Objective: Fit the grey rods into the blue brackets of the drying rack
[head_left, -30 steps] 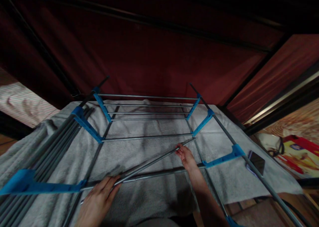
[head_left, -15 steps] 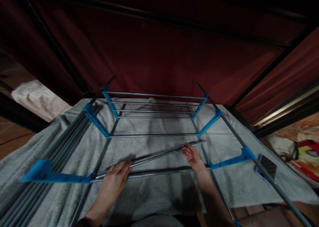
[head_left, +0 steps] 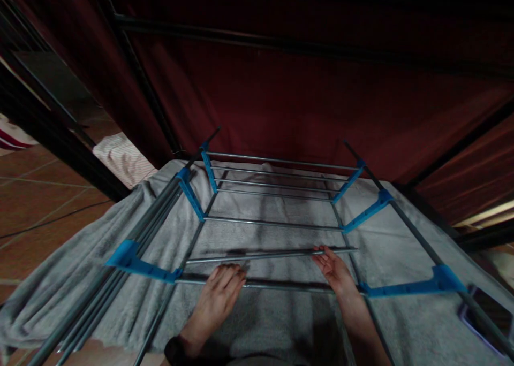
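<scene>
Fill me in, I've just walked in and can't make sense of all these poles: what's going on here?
A person's right hand holds a thin rod near its right end, with no bracket at either end. The left hand lies over the frame's near bar, which spans two blue brackets. The frame sits on a gray blanket, and more poles lie bunched at the left.

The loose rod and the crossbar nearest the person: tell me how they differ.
The loose rod is held by the right hand; the left hand covers part of the crossbar. The loose rod's ends sit free of the blue brackets; the crossbar spans two of them. The loose rod slopes slightly up rightward in view, the crossbar slightly down. Both are slender and grey.
</scene>
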Demonstrator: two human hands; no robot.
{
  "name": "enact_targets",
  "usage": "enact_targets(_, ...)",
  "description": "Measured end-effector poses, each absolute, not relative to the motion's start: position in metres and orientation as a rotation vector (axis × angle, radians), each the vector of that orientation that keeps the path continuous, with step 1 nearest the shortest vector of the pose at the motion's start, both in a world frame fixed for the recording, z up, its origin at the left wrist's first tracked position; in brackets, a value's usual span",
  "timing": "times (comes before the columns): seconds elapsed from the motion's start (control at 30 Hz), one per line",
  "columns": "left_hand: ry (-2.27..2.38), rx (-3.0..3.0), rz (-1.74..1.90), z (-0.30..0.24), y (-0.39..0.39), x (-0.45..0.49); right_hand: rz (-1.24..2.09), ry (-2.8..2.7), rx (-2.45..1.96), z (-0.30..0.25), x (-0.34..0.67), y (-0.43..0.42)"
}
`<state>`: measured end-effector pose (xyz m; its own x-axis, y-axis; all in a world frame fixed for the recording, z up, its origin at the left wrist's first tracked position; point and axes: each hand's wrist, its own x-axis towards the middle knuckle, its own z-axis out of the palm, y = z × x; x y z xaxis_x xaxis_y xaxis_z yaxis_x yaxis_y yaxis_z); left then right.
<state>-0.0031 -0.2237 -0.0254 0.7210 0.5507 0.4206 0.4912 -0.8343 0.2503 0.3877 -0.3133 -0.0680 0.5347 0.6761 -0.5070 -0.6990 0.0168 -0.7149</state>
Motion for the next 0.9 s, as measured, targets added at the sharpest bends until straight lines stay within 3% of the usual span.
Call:
enact_targets(0.3, 0.805, 2.682, 0.423, -0.05, -0.243, 0.02, 1.052, -0.009, -1.149, -0.077, 0.391, -0.318)
enact_targets(0.9, 0.753, 2.658, 0.556, -0.059, -0.252, 0.01, 1.051, 0.016, -1.142, -0.065, 0.387, -0.325)
